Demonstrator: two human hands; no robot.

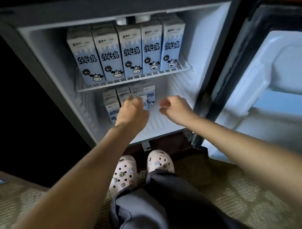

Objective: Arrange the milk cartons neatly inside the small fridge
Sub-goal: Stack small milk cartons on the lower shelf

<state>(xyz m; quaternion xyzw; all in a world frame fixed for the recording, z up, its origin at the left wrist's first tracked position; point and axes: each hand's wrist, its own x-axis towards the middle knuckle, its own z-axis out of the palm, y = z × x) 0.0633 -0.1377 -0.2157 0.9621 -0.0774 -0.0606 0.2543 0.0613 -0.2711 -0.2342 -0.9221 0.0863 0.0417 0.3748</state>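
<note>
Grey loose trousers (140, 212) and pale perforated clogs dotted with charms (123, 174) fill the nearest part of the view, standing on patterned olive carpet (234, 190). Two bare forearms stretch forward from the bottom corners toward a small dark-cased fridge with a white interior (49, 60).

The left hand (131, 111) rests against the front of a cluster of small blue-and-white milk cartons with cartoon cow faces (112, 108), which stand upright on the left side of the fridge's ribbed white floor (166, 120). Its fingers are hidden behind the back of the hand, so I cannot tell whether it grips a carton or only touches one. The right hand (175, 108) hovers just beside it over the bare right part of the floor, fingers loosely curled and holding nothing.

Above, a white wire shelf (133, 79) carries a row of five tall blue-and-white milk cartons (131, 51), side by side, fronts outward. More stand behind them. To the right, the fridge's white-lined door (285, 68) hangs wide open.

The lower cluster looks tightly packed and narrow-based. A sideways nudge from the left hand could tip one carton into its neighbours and topple several. A hand lifted carelessly might also knock the wire shelf and jar the tidy row above.
</note>
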